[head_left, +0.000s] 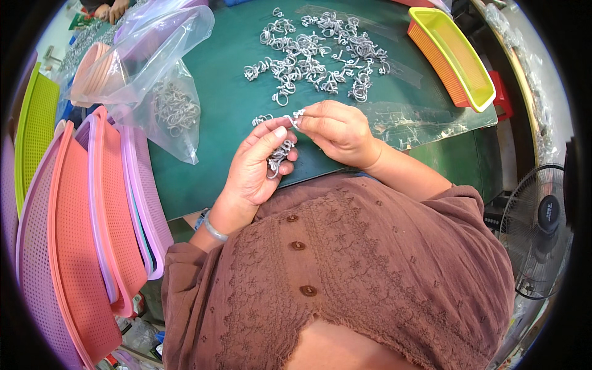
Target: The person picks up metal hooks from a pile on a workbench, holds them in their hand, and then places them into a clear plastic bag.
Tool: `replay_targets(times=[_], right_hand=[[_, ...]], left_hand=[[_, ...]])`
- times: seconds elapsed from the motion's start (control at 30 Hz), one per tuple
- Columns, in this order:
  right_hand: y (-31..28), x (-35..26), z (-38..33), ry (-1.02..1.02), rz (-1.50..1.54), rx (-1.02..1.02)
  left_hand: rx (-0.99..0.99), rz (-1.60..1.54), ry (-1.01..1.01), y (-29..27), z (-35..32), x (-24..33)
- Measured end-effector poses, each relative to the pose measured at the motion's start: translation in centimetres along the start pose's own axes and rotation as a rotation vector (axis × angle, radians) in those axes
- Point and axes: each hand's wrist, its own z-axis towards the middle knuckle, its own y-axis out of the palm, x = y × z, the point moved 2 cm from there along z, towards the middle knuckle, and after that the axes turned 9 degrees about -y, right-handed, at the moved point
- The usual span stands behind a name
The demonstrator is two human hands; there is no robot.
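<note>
My left hand point(243, 172) is curled around several small silver-grey metal rings point(279, 159) in its palm. Between its index fingertip and my right hand point(339, 131) is one more silver ring point(294, 122), which the right thumb and fingers pinch; its finer shape is too small to make out. Just beyond the left fingertips, a few rings point(261, 119) lie on the green tabletop point(222, 80). Farther back, a loose spread of similar rings point(308, 55) covers the middle of the table.
A clear plastic bag point(185, 132) holding more rings stands on the left. Stacked pink and purple perforated baskets point(80, 271) crowd the left side. A yellow-and-orange basket point(484, 92) sits far right, with a black fan point(546, 246) below it. Another person's hand point(116, 11) shows at the upper left.
</note>
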Motion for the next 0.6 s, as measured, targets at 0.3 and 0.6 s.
replay_targets(times=[0.3, 0.6], right_hand=[[0.1, -0.4, 0.2, -0.193, -0.151, -0.028], [0.4, 1.7, 0.4, 0.225, -0.108, -0.006]], left_hand=[[-0.003, 0.057, 0.050, 0.4, 0.0, 0.0], [-0.034, -0.052, 0.028, -0.7, -0.2, 0.3]])
